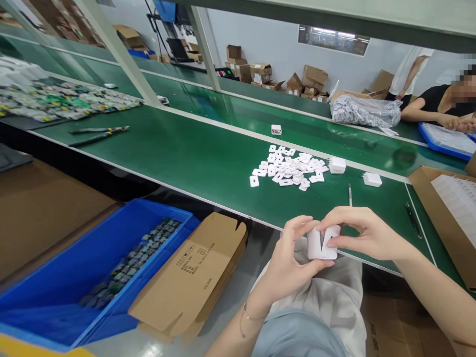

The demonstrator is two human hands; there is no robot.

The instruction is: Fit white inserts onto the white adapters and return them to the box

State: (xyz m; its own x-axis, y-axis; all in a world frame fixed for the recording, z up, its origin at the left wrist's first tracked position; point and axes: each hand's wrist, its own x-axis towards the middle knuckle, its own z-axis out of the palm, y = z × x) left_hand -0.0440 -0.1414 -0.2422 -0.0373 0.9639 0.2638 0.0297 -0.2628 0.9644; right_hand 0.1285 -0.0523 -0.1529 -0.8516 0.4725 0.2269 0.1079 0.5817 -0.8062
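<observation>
Over my lap, at the edge of the green bench, my left hand [282, 270] grips a white charger housing [314, 244] between thumb and fingers. My right hand [366, 229] pinches a white end plate [330, 249] with a small slot against the housing's side. The plate sits tilted, with a dark gap between the two. Beyond my hands lies a loose pile of small white slotted plates [293, 169]. To the pile's right are a white charger [337, 165] with prongs and another charger [372, 179]. A thin pen-like tool [350, 195] lies just beyond my right hand.
Black tweezers [412, 219] lie near a carton [442, 218] at right. Pliers [100, 133] rest on the bench at left. Below stand a blue bin [48, 292] of circuit boards and a flattened cardboard box [193, 272]. Across the bench, a person's hands [451, 121] are near a blue tray.
</observation>
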